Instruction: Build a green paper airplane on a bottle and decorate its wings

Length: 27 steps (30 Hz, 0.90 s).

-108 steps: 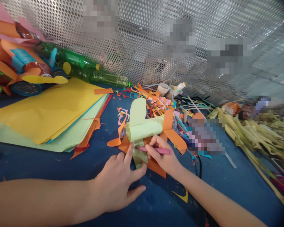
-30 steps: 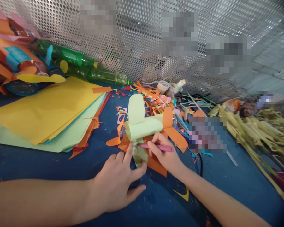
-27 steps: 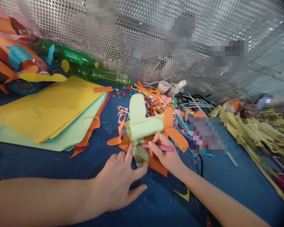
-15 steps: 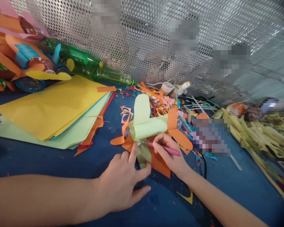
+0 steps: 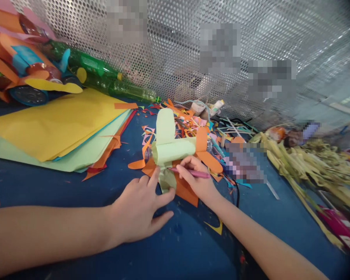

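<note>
A paper-covered plastic bottle plane (image 5: pixel 176 150) lies on its side, wrapped in pale green paper. One pale green wing (image 5: pixel 165 126) points away from me, and the other wing (image 5: pixel 167 179) comes toward me. Orange paper pieces (image 5: pixel 202 139) stick out at the bottle's right end, and an orange propeller (image 5: pixel 136 164) is at its neck on the left. My left hand (image 5: pixel 141 204) has its fingers spread, with fingertips touching the near wing. In my right hand (image 5: pixel 200 182) is a pink pen (image 5: pixel 196 173), its tip at the near wing by the bottle. Orange paper (image 5: pixel 186 191) lies underneath.
Coloured paper sheets (image 5: pixel 61 120) are stacked at left. Behind them are green bottles (image 5: pixel 96 66) and other paper-trimmed bottles (image 5: pixel 29 93). Paper scraps (image 5: pixel 189 116) lie beyond the plane, before a perforated metal screen (image 5: pixel 175 46). Dried husks (image 5: pixel 306 167) and a pink object (image 5: pixel 338 227) are at right.
The whole view has shifted, so things sit slightly further left and higher. Both hands keep nearly the same place on the plane, and the pen tip stays at the near wing.
</note>
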Each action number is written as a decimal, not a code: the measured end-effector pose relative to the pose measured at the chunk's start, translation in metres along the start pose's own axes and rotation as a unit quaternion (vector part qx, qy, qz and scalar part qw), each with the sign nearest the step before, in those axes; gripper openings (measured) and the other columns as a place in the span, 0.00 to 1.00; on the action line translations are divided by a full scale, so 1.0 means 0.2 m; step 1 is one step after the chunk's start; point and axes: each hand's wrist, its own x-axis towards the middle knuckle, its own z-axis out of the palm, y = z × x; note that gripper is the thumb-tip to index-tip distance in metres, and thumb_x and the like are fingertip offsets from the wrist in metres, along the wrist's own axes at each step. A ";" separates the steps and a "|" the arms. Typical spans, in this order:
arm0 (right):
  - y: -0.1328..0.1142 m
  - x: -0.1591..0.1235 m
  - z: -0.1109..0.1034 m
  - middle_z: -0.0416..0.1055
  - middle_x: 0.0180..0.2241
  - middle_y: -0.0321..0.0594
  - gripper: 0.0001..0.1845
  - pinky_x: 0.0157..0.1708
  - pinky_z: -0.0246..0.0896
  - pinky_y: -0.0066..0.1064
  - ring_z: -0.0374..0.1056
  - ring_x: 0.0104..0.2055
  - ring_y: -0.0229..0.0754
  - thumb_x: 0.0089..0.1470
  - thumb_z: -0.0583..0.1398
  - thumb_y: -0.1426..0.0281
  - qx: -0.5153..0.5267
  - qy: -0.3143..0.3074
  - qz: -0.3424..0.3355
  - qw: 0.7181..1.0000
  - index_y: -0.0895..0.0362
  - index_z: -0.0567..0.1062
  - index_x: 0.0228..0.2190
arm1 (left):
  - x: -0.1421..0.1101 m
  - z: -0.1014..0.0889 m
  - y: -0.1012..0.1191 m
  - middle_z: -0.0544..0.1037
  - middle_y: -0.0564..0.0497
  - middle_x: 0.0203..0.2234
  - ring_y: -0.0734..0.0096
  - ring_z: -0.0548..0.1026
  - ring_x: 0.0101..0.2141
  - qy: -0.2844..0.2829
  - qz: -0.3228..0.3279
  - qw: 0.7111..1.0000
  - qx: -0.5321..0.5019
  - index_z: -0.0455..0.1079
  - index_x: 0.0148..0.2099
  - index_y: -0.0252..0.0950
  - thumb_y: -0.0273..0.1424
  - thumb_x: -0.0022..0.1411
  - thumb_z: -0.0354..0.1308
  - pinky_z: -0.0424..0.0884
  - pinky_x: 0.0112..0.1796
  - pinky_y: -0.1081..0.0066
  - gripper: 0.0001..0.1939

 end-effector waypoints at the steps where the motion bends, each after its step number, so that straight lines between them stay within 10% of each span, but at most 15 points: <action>1: 0.00 0.00 0.00 0.64 0.21 0.32 0.10 0.26 0.56 0.28 0.62 0.24 0.36 0.55 0.57 0.64 0.001 0.004 -0.003 1.000 0.55 0.63 0.26 | 0.00 0.00 0.00 0.61 0.36 0.54 0.53 0.71 0.37 0.003 0.001 1.000 0.003 0.60 0.57 0.49 0.44 0.63 0.43 0.68 0.35 0.54 0.21; 15: -0.02 0.00 0.01 0.63 0.18 0.31 0.14 0.29 0.55 0.29 0.61 0.24 0.37 0.60 0.51 0.63 0.022 0.046 -0.004 0.999 0.54 0.62 0.24 | 0.02 -0.02 0.00 0.60 0.36 0.54 0.56 0.72 0.34 -0.011 0.000 1.000 0.020 0.58 0.57 0.53 0.37 0.61 0.47 0.70 0.33 0.55 0.22; 27: -0.04 0.03 -0.01 0.56 0.19 0.28 0.11 0.21 0.48 0.25 0.54 0.20 0.33 0.58 0.54 0.63 0.051 -0.069 -0.007 0.996 0.54 0.61 0.27 | 0.00 -0.06 -0.03 0.60 0.36 0.55 0.53 0.72 0.38 -0.037 0.015 0.999 -0.001 0.55 0.58 0.50 0.39 0.63 0.44 0.71 0.34 0.53 0.20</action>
